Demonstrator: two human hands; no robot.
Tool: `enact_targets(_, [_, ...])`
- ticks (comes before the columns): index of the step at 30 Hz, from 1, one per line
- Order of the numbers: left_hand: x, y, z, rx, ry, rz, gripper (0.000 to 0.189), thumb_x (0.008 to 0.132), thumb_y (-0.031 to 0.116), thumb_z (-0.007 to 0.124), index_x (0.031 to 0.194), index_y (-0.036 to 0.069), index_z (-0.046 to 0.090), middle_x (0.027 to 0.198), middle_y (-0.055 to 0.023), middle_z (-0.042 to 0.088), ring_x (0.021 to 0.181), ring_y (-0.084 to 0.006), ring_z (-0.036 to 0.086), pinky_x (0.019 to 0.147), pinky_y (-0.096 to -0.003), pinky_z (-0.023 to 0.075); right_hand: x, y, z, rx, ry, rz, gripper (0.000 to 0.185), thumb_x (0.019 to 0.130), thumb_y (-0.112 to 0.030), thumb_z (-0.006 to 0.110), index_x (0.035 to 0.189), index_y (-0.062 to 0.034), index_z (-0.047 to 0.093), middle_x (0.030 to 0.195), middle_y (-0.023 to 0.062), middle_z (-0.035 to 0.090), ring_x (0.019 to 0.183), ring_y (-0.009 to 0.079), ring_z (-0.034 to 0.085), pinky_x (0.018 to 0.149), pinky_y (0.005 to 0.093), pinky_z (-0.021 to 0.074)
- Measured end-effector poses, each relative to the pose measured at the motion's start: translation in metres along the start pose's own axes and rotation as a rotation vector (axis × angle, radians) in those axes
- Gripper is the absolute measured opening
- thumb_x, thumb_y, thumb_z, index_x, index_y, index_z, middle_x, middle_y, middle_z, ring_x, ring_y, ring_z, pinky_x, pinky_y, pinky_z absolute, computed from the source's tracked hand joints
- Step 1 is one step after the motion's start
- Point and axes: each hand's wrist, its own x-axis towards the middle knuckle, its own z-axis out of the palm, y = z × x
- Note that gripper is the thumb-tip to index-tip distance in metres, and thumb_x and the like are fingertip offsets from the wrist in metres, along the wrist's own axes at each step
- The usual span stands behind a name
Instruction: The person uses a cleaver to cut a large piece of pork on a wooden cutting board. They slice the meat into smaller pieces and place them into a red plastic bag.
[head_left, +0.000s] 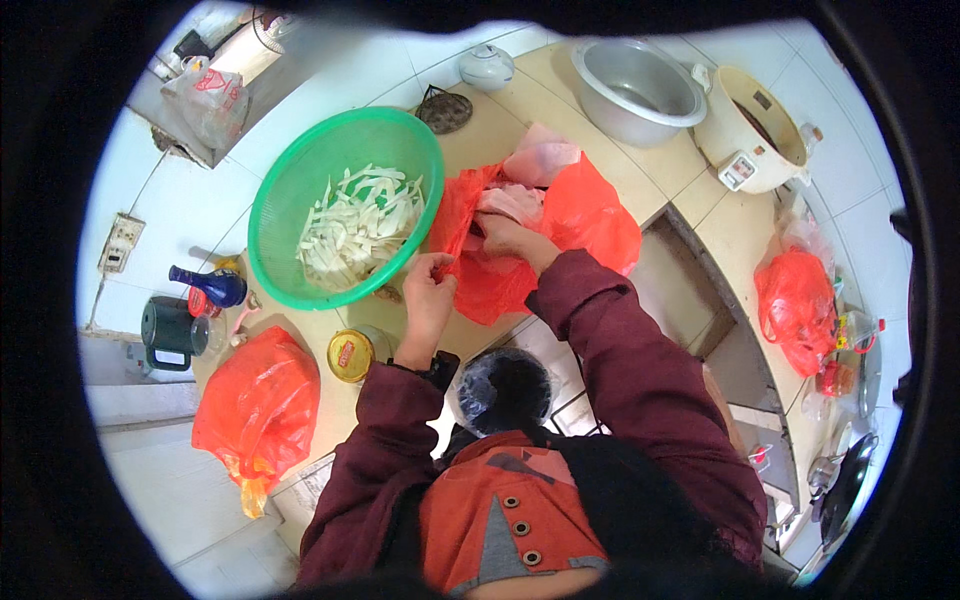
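A red plastic bag (592, 217) lies opened out on the tiled counter. My left hand (429, 300) pinches its near left edge between thumb and fingers. Inside the bag's mouth is my right hand (514, 241), its fingertips hidden by red plastic, close to a whitish plastic-wrapped bundle (514, 202). Whether those fingers grip anything cannot be told. Pale plastic (541, 156) sticks out at the far side of the bag. Left of it stands a green plastic colander (281, 191) holding pale, thin-cut vegetable strips (364, 229).
At the back are an aluminium basin (637, 135), a cream rice cooker (724, 127) and a small lidded jar (486, 67). A yellow-lidded jar (350, 355) and a tied red bag (259, 397) stand left. A recessed sink (667, 277) and another red bag (795, 300) lie right.
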Motion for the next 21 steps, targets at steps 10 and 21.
enact_targets(10, [-0.016,0.006,0.023,0.061,0.013,0.100,0.028,0.069,-0.006,0.058,0.096,0.001,0.061,0.093,-0.0139,0.055,0.090,-0.0290,0.057,0.077,-0.0352,0.0477,0.011,-0.009,0.073,-0.578,0.239,0.262,0.026,0.086,-0.023,0.052,0.103,-0.0055,0.063,0.098,0.0172,0.067,0.086,0.0336,0.065,0.073,0.0441,0.0504])
enact_targets(21, [-0.002,-0.028,0.022,-0.857,0.456,-0.361,0.027,0.090,0.014,0.058,0.112,0.000,0.052,0.107,-0.0098,0.057,0.097,-0.0249,0.056,0.085,-0.0350,0.0482,-0.029,0.022,0.001,0.059,-0.147,-0.300,0.029,0.090,-0.025,0.050,0.112,-0.0098,0.061,0.111,0.0148,0.063,0.100,0.0328,0.060,0.086,0.0415,0.0474])
